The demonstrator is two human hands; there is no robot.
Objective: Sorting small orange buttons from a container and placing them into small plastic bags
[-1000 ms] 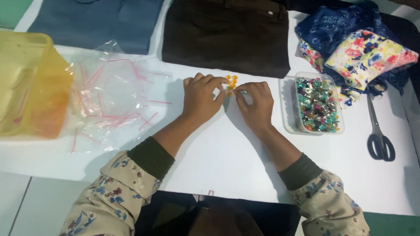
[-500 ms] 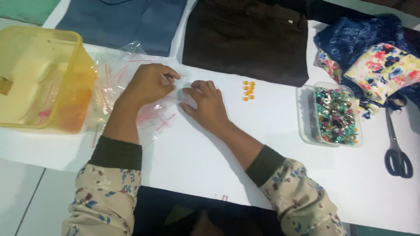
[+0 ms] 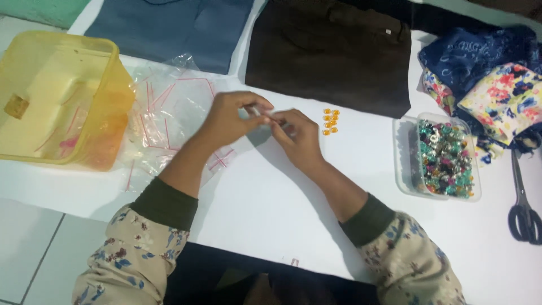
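White bench (image 3: 271,214) seen from above, cloth pieces along far edge. Yellow tub (image 3: 56,107) at left, pile of small clear zip bags (image 3: 164,124) beside it. Left hand (image 3: 226,118) and right hand (image 3: 296,135) met mid-bench, one small clear bag (image 3: 265,116) pinched between fingertips of both. Bag judged featherlight, limp, slippery; best gripped at mouth edges. Orange beads (image 3: 330,121) lying just right, bead tray (image 3: 443,158) and scissors (image 3: 522,203) further right.

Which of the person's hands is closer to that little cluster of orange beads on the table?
The right hand: it sits just left of the orange beads. The left hand is farther left, over the clear bags.
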